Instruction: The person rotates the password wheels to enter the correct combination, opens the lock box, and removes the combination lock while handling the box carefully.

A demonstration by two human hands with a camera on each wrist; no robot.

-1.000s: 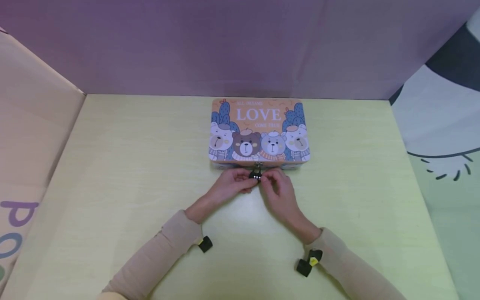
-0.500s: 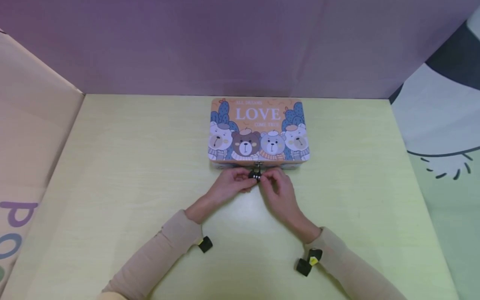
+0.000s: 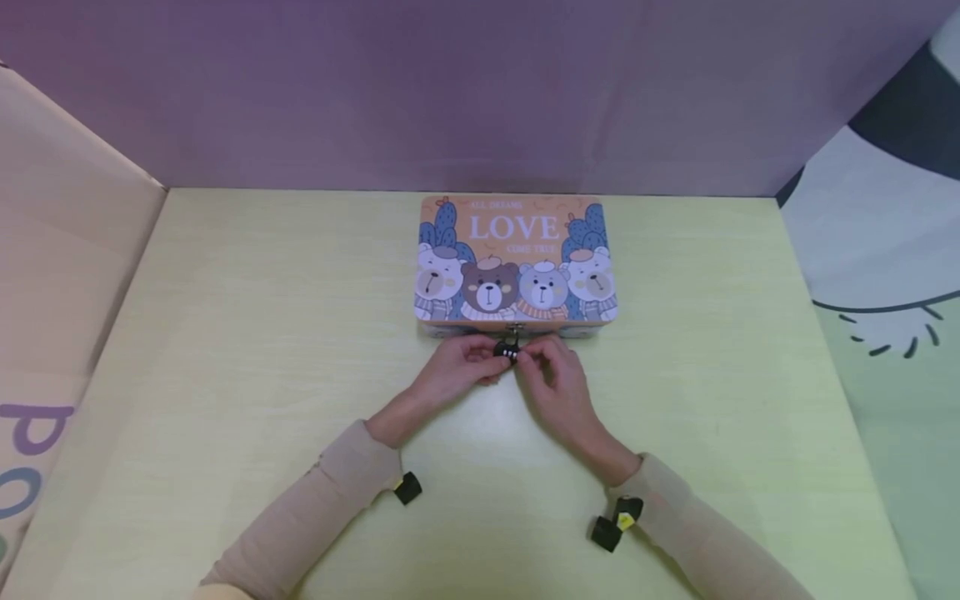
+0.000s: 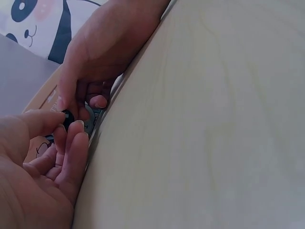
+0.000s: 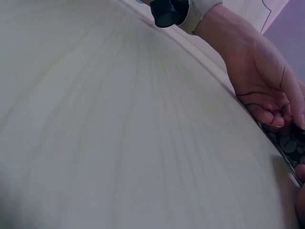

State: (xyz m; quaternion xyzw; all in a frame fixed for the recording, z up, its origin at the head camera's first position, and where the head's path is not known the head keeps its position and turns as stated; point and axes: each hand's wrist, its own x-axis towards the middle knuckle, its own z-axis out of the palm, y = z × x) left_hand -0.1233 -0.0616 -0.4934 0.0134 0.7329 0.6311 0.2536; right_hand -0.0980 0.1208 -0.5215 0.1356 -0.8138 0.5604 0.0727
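Note:
A black combination padlock (image 3: 507,352) with pale number dials hangs by its shackle at the front clasp (image 3: 515,327) of a rectangular tin box (image 3: 516,287). Bears, cacti and the word LOVE decorate its closed orange lid. My left hand (image 3: 456,368) pinches the padlock's left side between thumb and fingers. On the other side, the thumb and forefinger of my right hand (image 3: 558,387) pinch its right end. In the left wrist view the dark padlock (image 4: 68,117) shows between both hands' fingertips, partly covered by them. Only a sliver of my right hand (image 5: 300,202) enters the right wrist view.
The box stands near the back of a pale wood-grain table (image 3: 300,292). Behind it rises a purple panel (image 3: 480,92), with printed panels at both sides. Small black wrist cameras hang at the left cuff (image 3: 378,446) and right cuff (image 3: 656,483).
Both hands keep their pinch on the padlock, which shifts very slightly. The whole head view slides a little to the left.

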